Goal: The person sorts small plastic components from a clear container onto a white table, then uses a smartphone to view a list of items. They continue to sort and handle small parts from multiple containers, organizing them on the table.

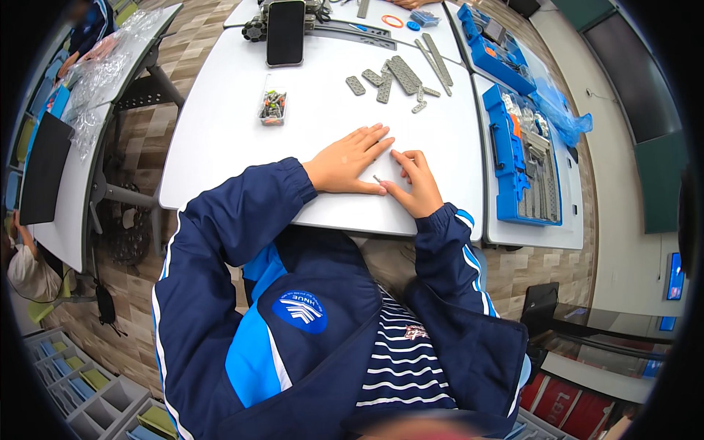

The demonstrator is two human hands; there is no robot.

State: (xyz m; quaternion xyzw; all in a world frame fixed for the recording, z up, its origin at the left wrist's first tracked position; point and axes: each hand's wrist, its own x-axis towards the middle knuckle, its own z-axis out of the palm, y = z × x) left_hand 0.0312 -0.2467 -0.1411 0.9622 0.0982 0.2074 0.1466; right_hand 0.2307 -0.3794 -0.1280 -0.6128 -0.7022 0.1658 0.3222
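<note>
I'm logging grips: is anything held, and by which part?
A small grey piece shows beside the right hand; whether or where it's held can't be told.

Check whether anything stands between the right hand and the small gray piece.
Nothing visible does: the small gray piece is right by the tip of the right hand's thumb, though contact is unclear. The spread left hand's thumb is close beside the piece, not between them.
</note>
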